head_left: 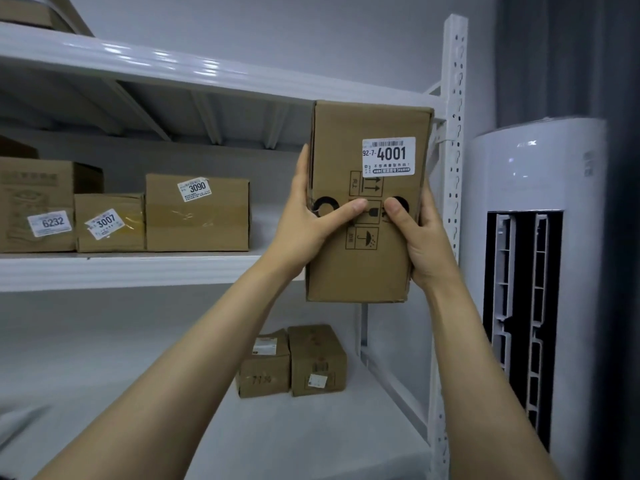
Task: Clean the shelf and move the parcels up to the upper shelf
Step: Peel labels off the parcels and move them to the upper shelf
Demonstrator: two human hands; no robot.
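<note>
I hold a tall cardboard parcel labelled 4001 upright in the air, in front of the right end of the middle shelf. My left hand grips its left side with the thumb across the front. My right hand grips its right side, thumb also on the front. Three parcels stand on the middle shelf at the left: 6232, 3007 and 3090. Two small parcels sit side by side on the lower shelf.
The top shelf runs overhead with a box corner at its far left. A white perforated upright bounds the rack on the right. Beside it stands a tall white air conditioner and a dark curtain.
</note>
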